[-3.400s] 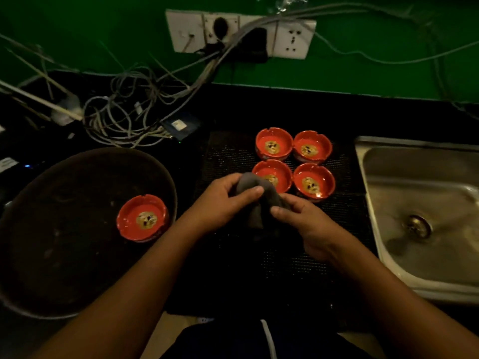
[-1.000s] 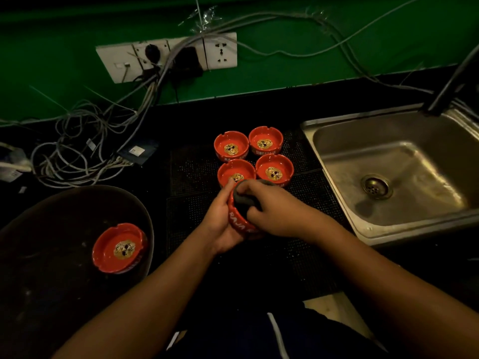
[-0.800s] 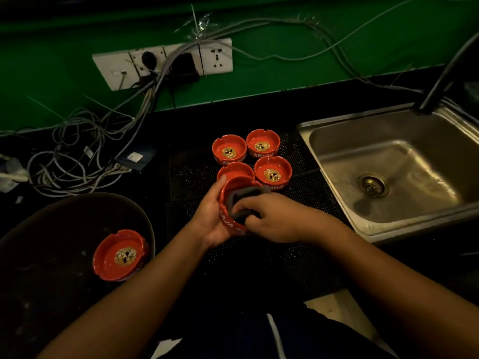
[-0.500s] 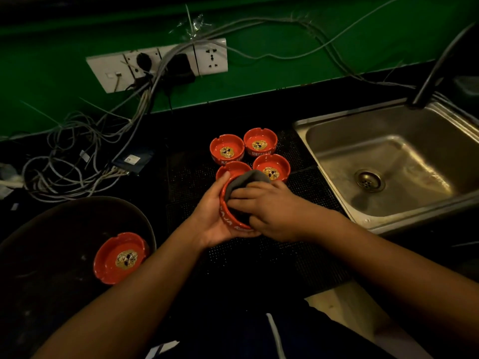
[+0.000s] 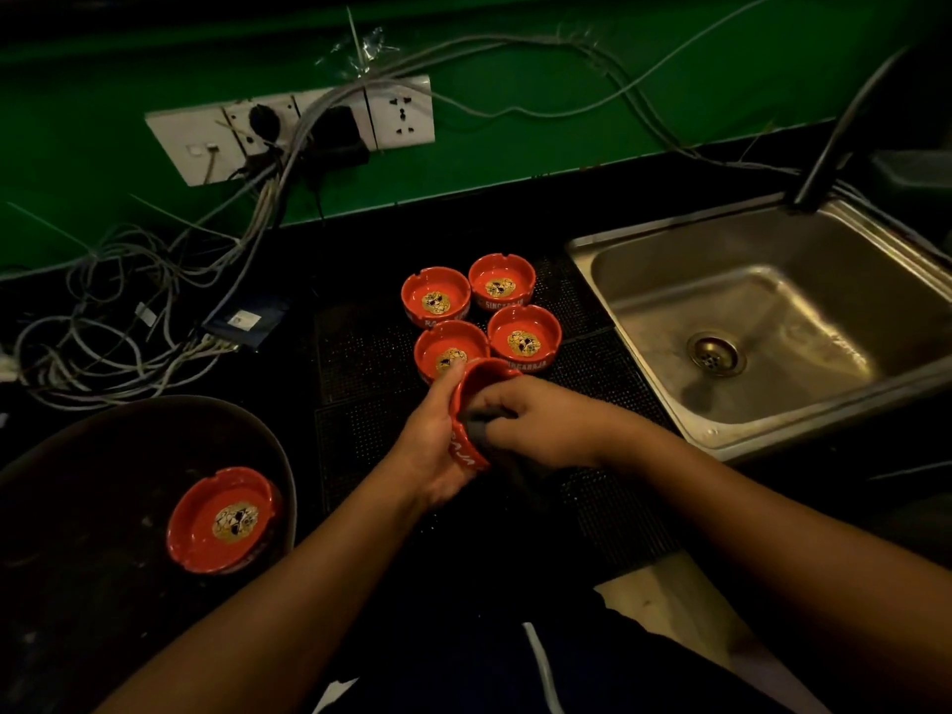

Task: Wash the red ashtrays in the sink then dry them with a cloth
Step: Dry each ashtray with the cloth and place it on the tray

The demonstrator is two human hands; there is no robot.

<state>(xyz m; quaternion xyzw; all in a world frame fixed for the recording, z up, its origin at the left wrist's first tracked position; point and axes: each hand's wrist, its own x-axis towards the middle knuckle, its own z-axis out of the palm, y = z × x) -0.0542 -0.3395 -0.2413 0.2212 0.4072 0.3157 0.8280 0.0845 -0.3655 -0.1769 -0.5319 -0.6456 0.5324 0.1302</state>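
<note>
Black counter (image 5: 360, 234) below a green wall: one red ashtray (image 5: 465, 448) is held over the mesh mat (image 5: 360, 353), near the counter's front edge
Left hand (image 5: 435, 450) wraps its outer wall, so it stands on edge, mouth facing right toward the steel sink (image 5: 644, 311); right hand (image 5: 546, 425) curls on a grey cloth (image 5: 478, 430) pushed into the bowl, hiding the bowl and most of the cloth. Four more ashtrays (image 5: 524, 334) sit mouth-up, clustered behind; another ashtray (image 5: 224, 520) lies in a dark pan (image 5: 103, 456) at the left front corner, cut off

Shows white socket strip (image 5: 288, 128) on green wall (image 5: 566, 146), grey cables (image 5: 129, 322) tangled below-left, dark round pan (image 5: 92, 481) front-left on black counter (image 5: 463, 219).
</note>
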